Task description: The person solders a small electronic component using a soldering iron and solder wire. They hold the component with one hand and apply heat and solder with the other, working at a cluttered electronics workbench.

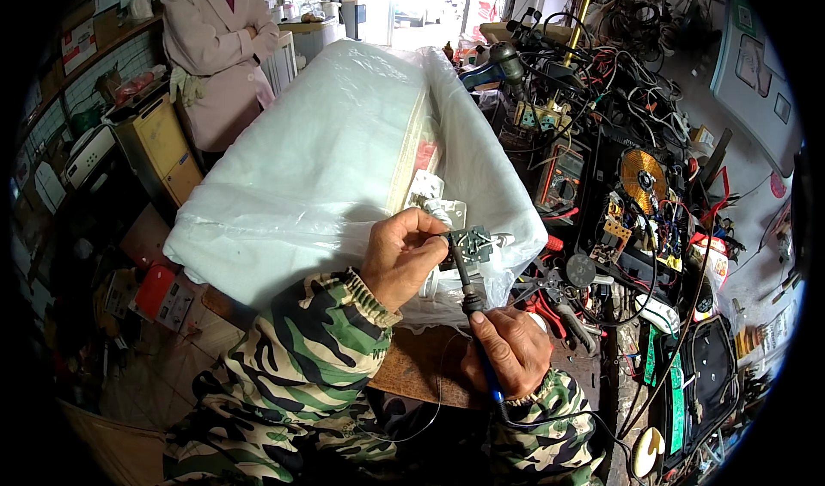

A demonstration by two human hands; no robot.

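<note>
My left hand [402,258] is closed, thumb and forefinger pinched at the left edge of a small dark circuit board [472,245] with white wires on it. In my right hand [513,350] is a soldering iron [470,301] with a blue handle, held like a pen. Its dark barrel points up and away, and its end meets the board beside my left fingertips; the exact contact is too small to tell. A thin wire [440,383] hangs in a loop below my hands. Behind the board lie white plastic parts [424,190], on a large appliance wrapped in clear plastic [318,142].
On the right, a cluttered bench holds a multimeter [563,177], a copper coil [643,175], red-handled pliers [550,314], green circuit strips [677,400] and tangled cables [632,73]. A person in a pale coat [215,48] stands at the far left, arms folded. A wooden edge [421,366] lies below my hands.
</note>
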